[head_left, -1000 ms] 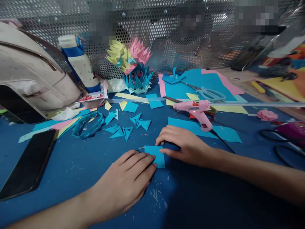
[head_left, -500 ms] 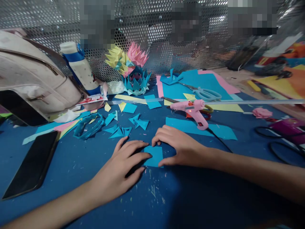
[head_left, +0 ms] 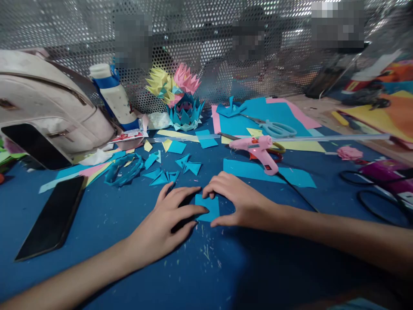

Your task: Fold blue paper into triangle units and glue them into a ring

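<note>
The left hand (head_left: 167, 217) is holding its fingers spread and loose, one fingertip pressing on a blue paper square (head_left: 209, 203), while the right hand (head_left: 240, 200) is arching openly around it, fingertips hovering at or just touching its far edge and the thumb lying by its near right corner; neither hand is clasping anything. The square is lying flat on the table (head_left: 161, 284) between the hands, well in from the far edge. It is showing a plain, matte, bright blue face with straight-cut sides.

Beneath it the dark blue tabletop is showing pale scratches or flecks toward the near edge. Folded blue pieces (head_left: 160, 176) are sitting just beyond the left hand, and a pink glue gun (head_left: 258, 148) is lying partly over a blue paper strip (head_left: 297, 175). Blue-handled scissors (head_left: 279, 128) are resting on larger sheets near the far edge, where spiky paper flowers (head_left: 187, 79) are standing. A bottle (head_left: 118, 101) and a pale backpack (head_left: 74, 120) are occupying the far left corner, with a dark phone (head_left: 53, 219) lying nearer. A perforated metal screen (head_left: 206, 17) is rising behind the far edge.
</note>
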`<control>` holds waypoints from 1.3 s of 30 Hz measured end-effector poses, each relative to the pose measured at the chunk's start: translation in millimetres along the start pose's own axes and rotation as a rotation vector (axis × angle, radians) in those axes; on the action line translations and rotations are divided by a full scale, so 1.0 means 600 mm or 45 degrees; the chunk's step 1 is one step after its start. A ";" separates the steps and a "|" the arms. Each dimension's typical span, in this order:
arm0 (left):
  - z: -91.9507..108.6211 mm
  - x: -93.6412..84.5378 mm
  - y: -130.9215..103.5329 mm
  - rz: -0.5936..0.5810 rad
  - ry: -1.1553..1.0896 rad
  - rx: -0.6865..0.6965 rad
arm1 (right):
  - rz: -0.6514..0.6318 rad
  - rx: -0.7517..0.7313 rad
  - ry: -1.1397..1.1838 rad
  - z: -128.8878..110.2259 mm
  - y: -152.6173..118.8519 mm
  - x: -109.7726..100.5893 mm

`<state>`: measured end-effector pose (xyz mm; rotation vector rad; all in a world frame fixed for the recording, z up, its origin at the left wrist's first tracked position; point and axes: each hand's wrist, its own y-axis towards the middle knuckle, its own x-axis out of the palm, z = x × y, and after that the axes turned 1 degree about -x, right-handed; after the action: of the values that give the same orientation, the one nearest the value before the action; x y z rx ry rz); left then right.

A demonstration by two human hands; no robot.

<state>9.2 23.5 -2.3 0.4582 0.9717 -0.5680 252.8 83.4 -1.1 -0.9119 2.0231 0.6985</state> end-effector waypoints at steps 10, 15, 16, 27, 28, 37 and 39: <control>-0.002 0.002 0.002 0.003 -0.027 0.006 | 0.030 -0.029 0.060 0.000 0.001 0.000; 0.000 -0.001 0.002 0.013 -0.050 -0.020 | 0.010 -0.049 0.093 -0.001 0.000 -0.002; 0.001 -0.002 0.002 0.009 -0.055 -0.028 | 0.008 -0.061 0.097 -0.002 0.000 -0.002; 0.002 -0.003 0.001 0.023 -0.122 -0.063 | 0.044 0.013 0.054 0.009 0.004 0.000; 0.001 -0.002 0.001 0.028 -0.145 -0.073 | 0.037 0.008 0.053 0.010 0.004 0.001; 0.001 0.007 0.042 0.190 -0.228 -0.258 | -0.007 0.021 0.101 0.010 0.007 0.007; 0.001 0.007 0.047 0.184 -0.235 -0.280 | 0.004 0.024 0.088 0.010 0.008 0.007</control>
<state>29.5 43.7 -2.3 0.2715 0.8060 -0.3615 249.9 89.1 -7.4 -0.9337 2.0893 0.6569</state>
